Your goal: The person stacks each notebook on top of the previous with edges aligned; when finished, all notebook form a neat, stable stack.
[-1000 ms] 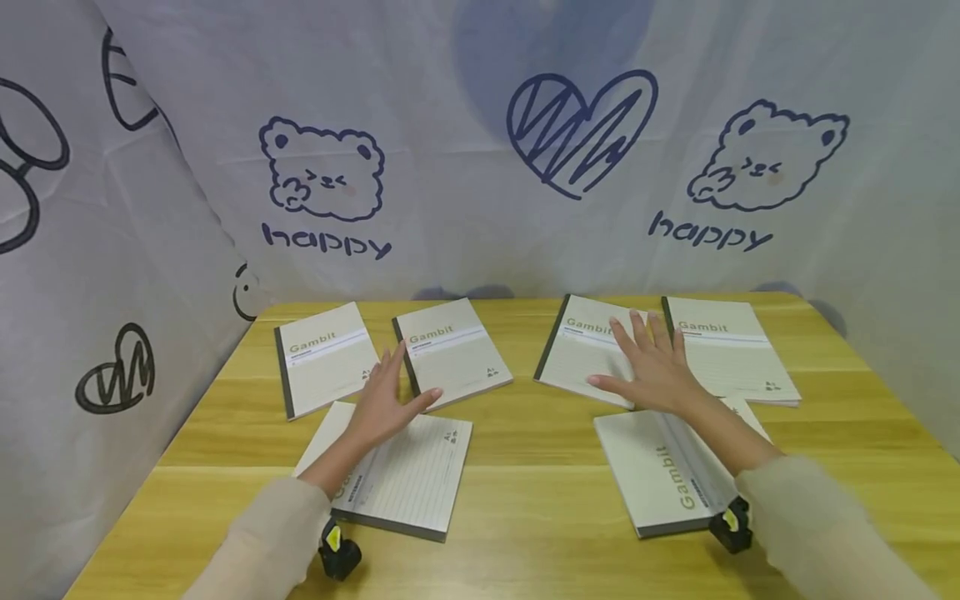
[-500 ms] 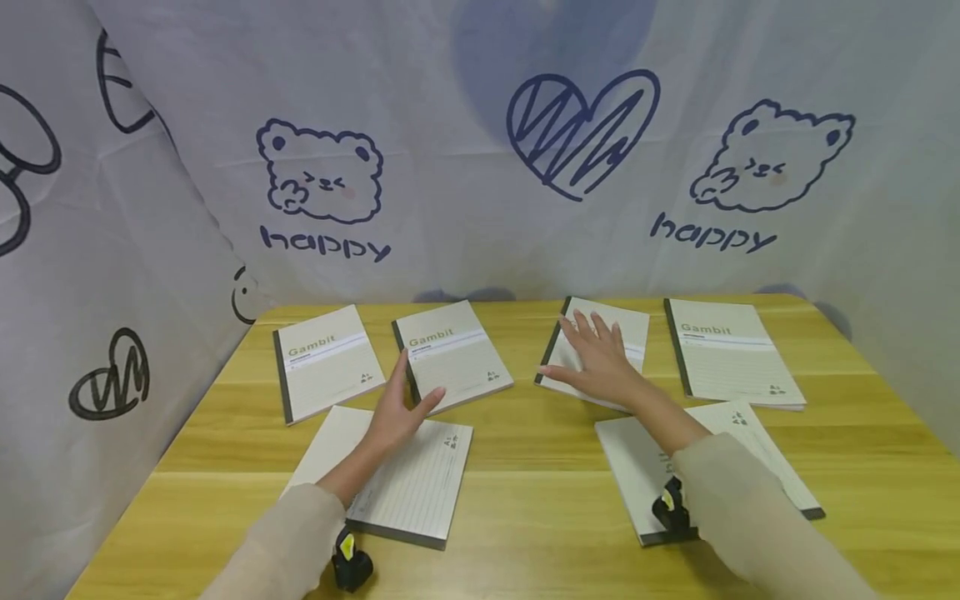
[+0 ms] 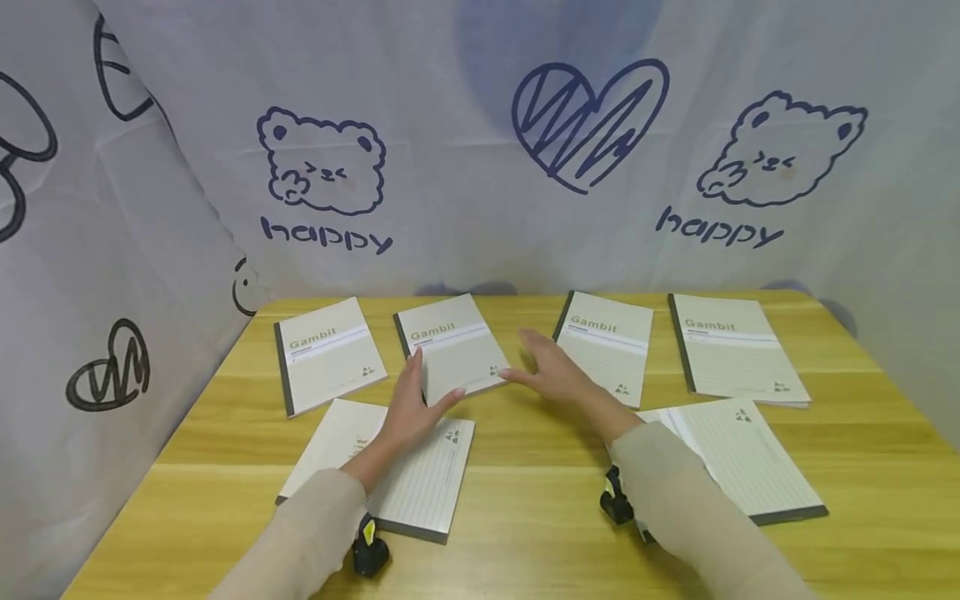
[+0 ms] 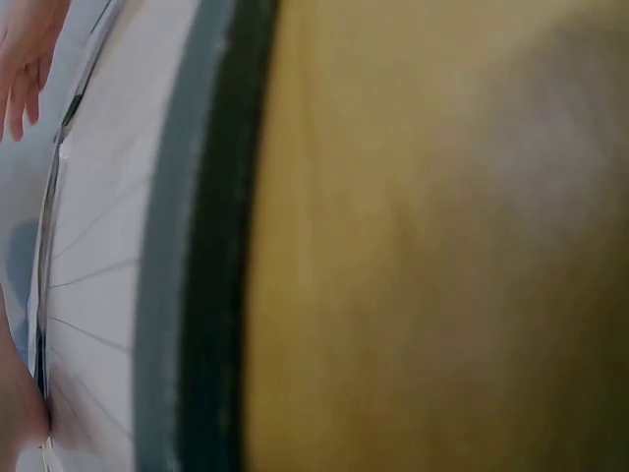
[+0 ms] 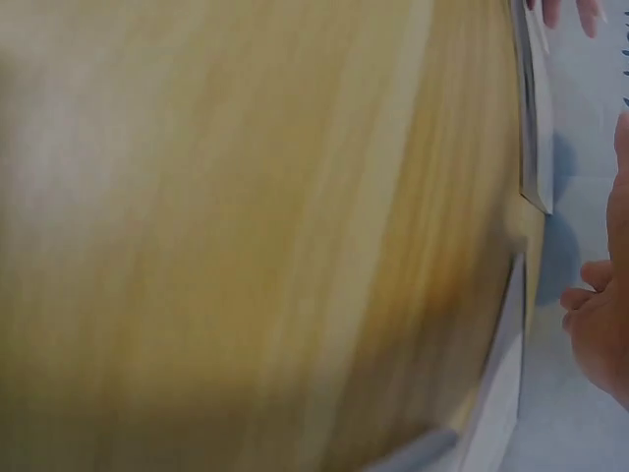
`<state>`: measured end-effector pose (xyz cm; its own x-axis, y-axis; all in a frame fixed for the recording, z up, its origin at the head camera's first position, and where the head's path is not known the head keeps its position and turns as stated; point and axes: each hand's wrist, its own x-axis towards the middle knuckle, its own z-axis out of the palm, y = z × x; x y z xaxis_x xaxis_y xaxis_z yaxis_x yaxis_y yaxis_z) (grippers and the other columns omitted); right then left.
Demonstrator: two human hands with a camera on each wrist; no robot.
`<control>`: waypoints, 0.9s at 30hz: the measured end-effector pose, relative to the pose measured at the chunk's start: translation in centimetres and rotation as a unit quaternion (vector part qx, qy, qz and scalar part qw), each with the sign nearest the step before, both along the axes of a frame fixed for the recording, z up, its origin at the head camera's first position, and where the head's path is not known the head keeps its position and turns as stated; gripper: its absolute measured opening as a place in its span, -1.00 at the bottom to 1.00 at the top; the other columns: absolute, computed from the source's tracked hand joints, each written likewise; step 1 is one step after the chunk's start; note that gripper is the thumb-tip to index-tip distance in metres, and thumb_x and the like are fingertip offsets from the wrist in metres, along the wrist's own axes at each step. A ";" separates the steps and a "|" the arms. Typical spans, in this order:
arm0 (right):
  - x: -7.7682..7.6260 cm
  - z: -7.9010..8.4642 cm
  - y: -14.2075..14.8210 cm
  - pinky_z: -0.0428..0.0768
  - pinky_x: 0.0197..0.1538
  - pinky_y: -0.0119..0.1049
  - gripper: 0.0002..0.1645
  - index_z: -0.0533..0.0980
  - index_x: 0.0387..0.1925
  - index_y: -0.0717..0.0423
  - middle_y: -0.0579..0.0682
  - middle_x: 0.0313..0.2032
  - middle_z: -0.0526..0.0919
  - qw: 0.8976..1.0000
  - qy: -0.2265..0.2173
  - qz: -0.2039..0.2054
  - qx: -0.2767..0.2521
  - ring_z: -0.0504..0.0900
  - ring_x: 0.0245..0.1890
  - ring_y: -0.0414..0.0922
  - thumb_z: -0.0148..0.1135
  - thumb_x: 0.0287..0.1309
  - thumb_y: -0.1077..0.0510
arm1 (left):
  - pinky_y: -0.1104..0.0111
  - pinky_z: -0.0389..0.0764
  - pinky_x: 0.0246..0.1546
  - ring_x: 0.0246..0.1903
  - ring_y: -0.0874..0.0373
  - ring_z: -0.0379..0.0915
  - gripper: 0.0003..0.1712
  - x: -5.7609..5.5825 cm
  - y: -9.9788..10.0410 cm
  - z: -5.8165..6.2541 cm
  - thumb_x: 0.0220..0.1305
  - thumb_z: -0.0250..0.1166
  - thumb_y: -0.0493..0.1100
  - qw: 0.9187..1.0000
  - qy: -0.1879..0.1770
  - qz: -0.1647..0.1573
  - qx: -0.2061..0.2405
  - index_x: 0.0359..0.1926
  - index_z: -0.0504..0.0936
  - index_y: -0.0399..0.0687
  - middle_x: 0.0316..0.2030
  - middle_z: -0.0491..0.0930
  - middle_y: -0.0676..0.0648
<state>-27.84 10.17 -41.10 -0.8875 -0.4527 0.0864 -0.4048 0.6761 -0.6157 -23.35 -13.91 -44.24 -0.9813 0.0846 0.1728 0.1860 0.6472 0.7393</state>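
Note:
Several cream "Gambit" notebooks with dark spines lie on a wooden table. In the head view my left hand (image 3: pixel 408 412) reaches over the front left notebook (image 3: pixel 431 492), thumb and fingers spread, fingertips at the lower left edge of the second back notebook (image 3: pixel 450 333). My right hand (image 3: pixel 555 375) hovers between that notebook and the third back one (image 3: pixel 611 337). Its thumb tip overlaps the second notebook's lower right corner. Neither hand holds anything. The left wrist view is filled by a notebook's dark spine (image 4: pixel 197 295); the right wrist view catches part of the right hand (image 5: pixel 600 315).
More notebooks lie at the back left (image 3: pixel 330 358), back right (image 3: pixel 731 346) and front right (image 3: pixel 750 462), the last partly covered by the right sleeve (image 3: pixel 675 483). Bare table (image 3: pixel 517 500) shows between the forearms. A printed white cloth (image 3: pixel 450 192) hangs behind the table.
My right hand has moved left from above the two right back notebooks to the middle, uncovering them. The left hand has shifted slightly right. The notebooks lie as before.

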 end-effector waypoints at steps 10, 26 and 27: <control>-0.5 -1.8 -1.9 0.30 0.31 0.02 -0.07 0.16 0.31 0.36 0.33 0.22 0.35 0.998 0.054 -0.021 0.009 0.34 0.23 0.21 0.24 0.10 -0.13 | -0.12 0.02 0.34 0.36 -0.35 -0.12 0.13 -0.1 0.4 0.0 0.09 0.29 0.16 0.997 -0.007 0.002 -0.072 0.40 -0.13 -0.36 0.37 -0.09 -0.46; -0.8 -2.7 -3.3 0.38 -0.17 -0.19 -0.03 0.28 0.26 0.29 0.21 -0.21 0.45 0.992 0.100 -0.021 0.076 0.32 -0.27 -0.02 0.31 -0.04 -0.22 | 0.03 0.26 0.17 0.14 -0.22 0.16 0.10 -0.2 0.7 -0.3 0.03 0.30 0.27 0.983 0.008 0.099 -0.152 0.37 0.06 -0.29 0.16 0.28 -0.39; -0.8 -2.7 -3.3 0.37 -0.17 -0.19 -0.04 0.27 0.26 0.29 0.21 -0.20 0.45 0.992 0.097 -0.022 0.077 0.32 -0.27 -0.03 0.31 -0.04 -0.22 | 0.05 0.27 0.13 0.10 -0.21 0.17 0.09 -0.2 0.7 -0.3 0.02 0.29 0.29 0.981 0.007 0.104 -0.162 0.37 0.08 -0.28 0.12 0.29 -0.39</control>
<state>-28.63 6.83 -43.77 -0.8804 -0.4343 0.1903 -0.4730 0.7760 -0.4174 -23.52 -13.24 -44.54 -0.9810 -0.0640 0.1830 0.0339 0.8729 0.4867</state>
